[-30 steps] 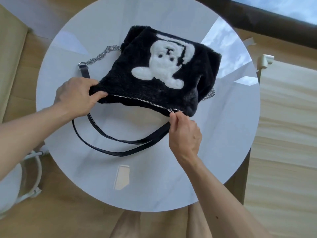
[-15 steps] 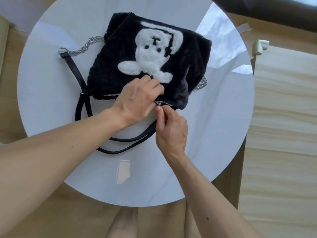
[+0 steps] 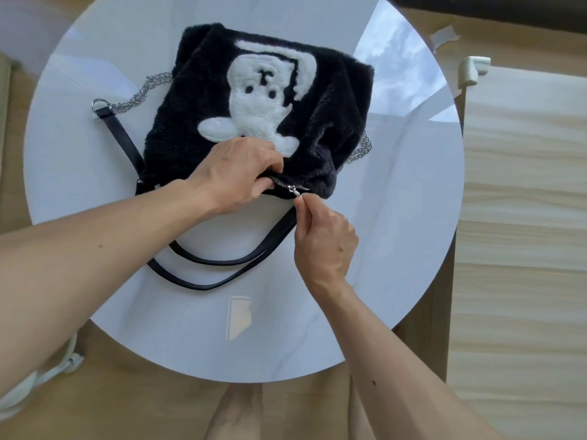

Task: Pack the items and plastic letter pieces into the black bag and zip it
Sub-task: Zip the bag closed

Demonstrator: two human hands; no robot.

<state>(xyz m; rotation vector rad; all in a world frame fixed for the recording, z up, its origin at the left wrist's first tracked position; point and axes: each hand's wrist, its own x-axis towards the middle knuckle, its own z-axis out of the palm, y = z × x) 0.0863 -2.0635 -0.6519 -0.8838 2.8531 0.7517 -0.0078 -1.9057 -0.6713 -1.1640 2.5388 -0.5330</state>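
Black bag (image 3: 254, 100) lies flat on the round white counter (image 3: 397, 217), fluffy, w/ a white character patch facing up; its zipped edge faces the person. No loose items or letter pieces in view on the counter, so packing looks done & the step in hand is prob. the zip. Left hand (image 3: 235, 173) is curled closed, fingers pinching the bag's fabric at the zipper line, just left of the slider. Right hand (image 3: 320, 236) has thumb + forefinger pinched shut on the small silver zipper pull (image 3: 295, 191), other fingers folded in. Slider sits near the right-hand end of the opening; a short run of metal teeth (image 3: 279, 183) shows between the two hands, and whether it's meshed or still open can't be told from here. To do this well: keep the left hand's hold close to the slider so the fur edge stays taut & flat, pull in line w/ the teeth rather than upward, and watch the long pile — it could get drawn into the slider & jam. If it sticks, back off a touch, clear the fur, retry; don't force. Black strap (image 3: 222, 265) loops on the counter under both wrists, chain (image 3: 136, 96) off to the left — neither is near the teeth, so no snag risk there.
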